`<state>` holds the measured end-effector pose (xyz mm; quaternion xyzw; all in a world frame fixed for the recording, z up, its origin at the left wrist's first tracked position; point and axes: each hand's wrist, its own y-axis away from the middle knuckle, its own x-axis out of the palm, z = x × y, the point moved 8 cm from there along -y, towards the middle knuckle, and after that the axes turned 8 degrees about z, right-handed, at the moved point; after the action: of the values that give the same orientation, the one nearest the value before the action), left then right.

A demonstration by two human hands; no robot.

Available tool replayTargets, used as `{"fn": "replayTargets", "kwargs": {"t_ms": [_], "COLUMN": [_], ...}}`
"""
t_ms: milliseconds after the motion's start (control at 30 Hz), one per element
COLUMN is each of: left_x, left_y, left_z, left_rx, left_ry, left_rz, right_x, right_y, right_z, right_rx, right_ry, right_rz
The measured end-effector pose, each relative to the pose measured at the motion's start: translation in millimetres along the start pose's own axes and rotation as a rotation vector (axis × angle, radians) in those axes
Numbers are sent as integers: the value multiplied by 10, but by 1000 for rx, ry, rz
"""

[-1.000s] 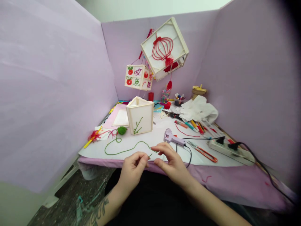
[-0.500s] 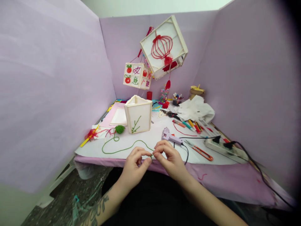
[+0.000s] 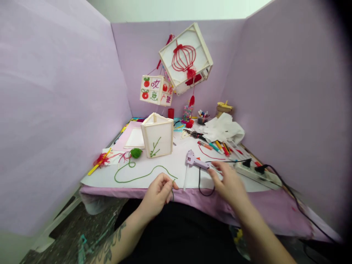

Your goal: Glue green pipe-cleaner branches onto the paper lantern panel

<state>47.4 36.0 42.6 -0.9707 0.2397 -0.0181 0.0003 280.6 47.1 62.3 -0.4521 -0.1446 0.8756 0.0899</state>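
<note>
While pinching a short green strand between the closed thumb and fingers of the left hand, held the right hand out toward the handle of a pale purple glue gun, right of centre. Kept the two hands well apart, with the right fingers curved beside the handle end; could not tell whether touching it or closed on it.

Had the short green strand just below the centre of the frame, over the front edge of the table. Held it nearly upright, one end poking up above the fingertips, the other hanging down toward the black clothing. Had the glue gun lying slantwise on the table, long axis from upper left to lower right, handle end toward the right hand. Saw a pale rod running from the gun down toward the front edge.

Had open white surface left of centre, crossed only by a winding green yarn from a green ball. Had less room at the right, with a black cord looping below the gun, markers behind and a power strip along the right edge. Faced a three-sided white lantern standing beyond the yarn, between purple panels at left and right.
</note>
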Motion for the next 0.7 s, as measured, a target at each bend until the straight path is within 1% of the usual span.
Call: {"fn": "replayTargets", "kwargs": {"t_ms": [33, 67, 100, 167, 267, 333, 400, 500, 600, 700], "left_x": [6, 8, 7, -6, -67, -118, -162, -182, -185, -237], "left_y": [-7, -16, -26, -50, -78, -89, -99, -114, -112, -73], "left_z": [12, 23, 35, 62, 73, 52, 23, 12, 36, -19], "left_rx": [5, 12, 17, 9, -27, -40, -40, -38, -38, 15], "left_ry": [28, 55, 81, 105, 77, 65, 66, 47, -15, -146], "left_rz": [1, -1, -5, -18, -56, -81, -106, -119, -122, -161], "right_x": [-13, 6, 36, 89, 185, 240, 242, 218, 200, 35], "right_y": [-13, -33, -55, -101, -166, -180, -168, -128, -81, -30], "right_z": [-199, -378, -541, -811, -1030, -1094, -1124, -1110, -1101, -1069], "right_rx": [65, 105, 136, 205, 240, 234, 230, 190, 162, 178], "right_ry": [184, 319, 405, 479, 416, 368, 387, 425, 410, 350], "right_rz": [20, 66, 113, 169, 253, 316, 323, 270, 254, 163]}}
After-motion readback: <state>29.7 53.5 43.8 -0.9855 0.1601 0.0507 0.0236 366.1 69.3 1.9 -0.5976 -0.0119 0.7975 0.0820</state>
